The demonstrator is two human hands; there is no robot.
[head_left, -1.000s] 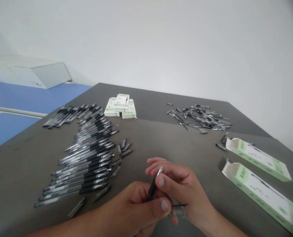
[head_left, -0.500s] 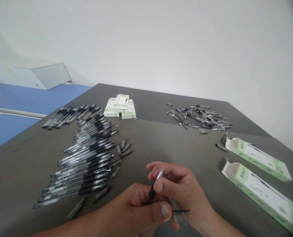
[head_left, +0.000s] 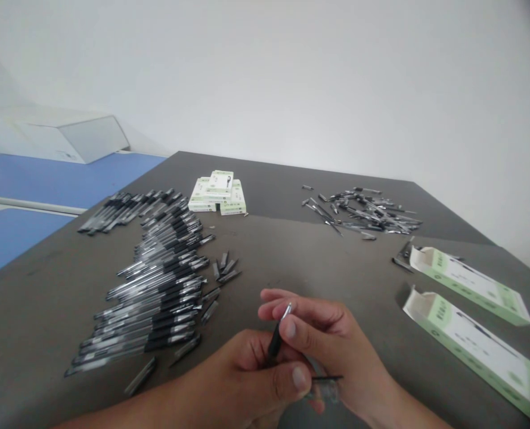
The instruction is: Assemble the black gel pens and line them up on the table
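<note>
My left hand [head_left: 265,372] is closed around a pen [head_left: 275,341], whose black grip and silver tip point up and away from me. My right hand [head_left: 331,339] meets it from the other side, its thumb and forefinger pinching near the pen's tip. A clear pen cap with a dark clip [head_left: 328,388] sticks out beside my left thumb, in front of my right palm; which hand holds it I cannot tell. The rear of the pen is hidden in my hands. Left of them, a long row of pens [head_left: 166,298] lies on the dark table [head_left: 336,268].
Several loose caps [head_left: 226,268] lie beside the row. A pile of pen parts [head_left: 372,211] is at the back right. Two open pen boxes [head_left: 470,283] lie at the right, and small green-white boxes [head_left: 217,193] are stacked at the back. A white carton [head_left: 54,134] stands far left.
The pen's tip and my right fingers have shifted slightly left. Both hands keep nearly the same hold, and the things on the table lie as before.
</note>
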